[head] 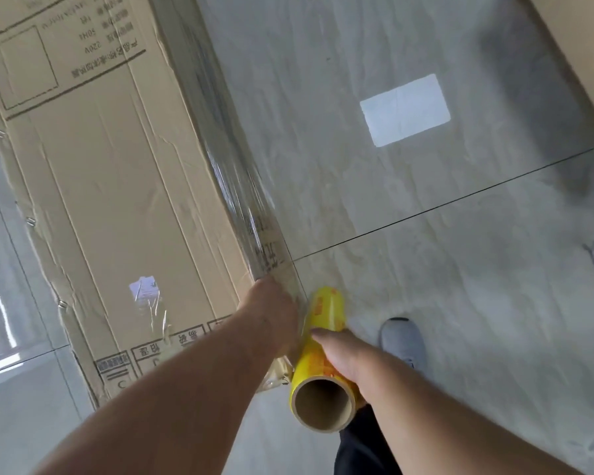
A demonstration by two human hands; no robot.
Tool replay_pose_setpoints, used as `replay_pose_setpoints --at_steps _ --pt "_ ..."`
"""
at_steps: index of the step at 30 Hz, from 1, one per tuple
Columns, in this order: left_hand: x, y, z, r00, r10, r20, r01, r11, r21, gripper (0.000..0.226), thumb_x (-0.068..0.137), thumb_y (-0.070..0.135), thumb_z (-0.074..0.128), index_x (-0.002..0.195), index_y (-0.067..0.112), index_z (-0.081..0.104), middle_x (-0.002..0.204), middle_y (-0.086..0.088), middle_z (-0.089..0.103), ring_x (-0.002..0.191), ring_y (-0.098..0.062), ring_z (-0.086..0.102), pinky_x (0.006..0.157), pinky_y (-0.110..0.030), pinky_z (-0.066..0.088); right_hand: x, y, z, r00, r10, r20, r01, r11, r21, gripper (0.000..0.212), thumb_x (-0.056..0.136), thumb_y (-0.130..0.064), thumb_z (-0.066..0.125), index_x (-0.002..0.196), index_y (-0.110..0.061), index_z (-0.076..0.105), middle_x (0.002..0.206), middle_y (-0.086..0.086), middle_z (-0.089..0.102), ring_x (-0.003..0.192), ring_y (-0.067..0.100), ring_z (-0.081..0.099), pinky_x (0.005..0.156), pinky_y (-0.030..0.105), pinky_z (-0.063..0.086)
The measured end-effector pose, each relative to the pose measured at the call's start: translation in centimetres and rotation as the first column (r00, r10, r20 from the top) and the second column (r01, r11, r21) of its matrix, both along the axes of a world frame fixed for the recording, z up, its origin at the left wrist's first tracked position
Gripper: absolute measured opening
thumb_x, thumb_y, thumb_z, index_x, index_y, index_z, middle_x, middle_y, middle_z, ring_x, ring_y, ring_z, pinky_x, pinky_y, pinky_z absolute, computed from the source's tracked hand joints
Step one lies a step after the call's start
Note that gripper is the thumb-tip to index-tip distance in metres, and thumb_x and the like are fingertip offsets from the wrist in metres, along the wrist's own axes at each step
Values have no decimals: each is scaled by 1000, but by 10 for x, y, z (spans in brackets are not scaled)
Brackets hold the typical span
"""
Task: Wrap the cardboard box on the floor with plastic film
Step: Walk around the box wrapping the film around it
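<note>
A long cardboard box with printed labels lies on the tiled floor, running from the top left toward the bottom centre. Clear plastic film covers its right side face and shines along the edge. My left hand presses on the box's near right corner, over the film; its fingers are hidden behind the hand. My right hand grips a yellow roll of film with a cardboard core, held just right of that corner. A short stretch of film runs from the roll to the box.
Glossy grey floor tiles spread to the right, with a bright window reflection. My grey shoe stands right of the roll. Another cardboard surface fills the top right corner.
</note>
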State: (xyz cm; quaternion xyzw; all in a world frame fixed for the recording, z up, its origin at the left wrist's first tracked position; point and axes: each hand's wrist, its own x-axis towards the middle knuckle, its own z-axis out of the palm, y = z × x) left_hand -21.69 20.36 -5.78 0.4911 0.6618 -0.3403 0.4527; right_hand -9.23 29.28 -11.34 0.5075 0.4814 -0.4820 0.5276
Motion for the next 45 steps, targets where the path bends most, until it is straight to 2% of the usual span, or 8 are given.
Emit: replay_pose_setpoints --at_steps 4,8,20,24,29,33,40,45 --pt "8 1 -4 999 10 -30 -10 1000 7 33 100 34 49 126 23 67 126 -1 68 120 -26 62 105 -42 42 7 18 20 944 -280 174 280 960 24 78 81 -67 74 141 -19 60 117 18 76 97 38 75 72 45 62" --pt "16 1 -5 997 -56 -50 54 998 -28 42 104 41 41 136 24 62 133 -6 65 124 -29 57 107 -46 35 22 17 24 859 -476 190 499 862 -94 53 88 -56 79 116 -11 74 99 22 82 92 39 79 83 47 63" --pt "36 -5 -1 998 -47 50 42 996 82 31 100 32 53 128 22 60 125 -5 68 117 -27 63 99 -41 37 56 -7 16 996 -77 52 79 996 -28 129 41 -63 81 154 -16 41 130 13 63 115 35 66 107 47 55" --pt "41 -6 -6 984 -162 69 161 987 25 28 99 35 53 121 23 67 122 -3 69 115 -27 61 97 -42 36 53 -11 18 994 -56 91 59 998 -24 107 79 -60 82 161 -12 34 141 15 58 124 35 61 107 40 51" --pt "43 -3 -8 986 -157 61 159 986 -48 37 104 40 39 118 25 70 123 -3 67 120 -26 57 103 -43 34 45 -45 4 966 -244 87 249 967 -51 90 63 -72 71 138 -24 64 115 14 77 98 37 76 91 52 63" --pt "41 -4 -15 988 -150 45 154 985 -76 32 101 42 41 84 24 62 104 -2 65 110 -23 59 98 -39 36 67 -63 12 791 -595 142 598 801 26 98 56 -66 78 142 -25 56 114 19 76 88 39 80 65 51 67" --pt "43 -9 -23 986 -163 27 164 985 -45 35 103 43 33 96 26 64 111 -1 69 103 -23 59 98 -40 37 98 -94 22 331 -931 153 943 321 -88 58 95 -55 70 134 -11 73 115 23 80 96 38 79 85 46 64" --pt "41 -8 -15 975 -219 33 220 976 -7 40 105 43 32 115 27 66 121 -2 70 108 -26 62 90 -39 36 111 -90 9 700 -710 78 713 701 -19 105 52 -73 82 142 -26 56 117 13 75 100 39 77 96 56 62"
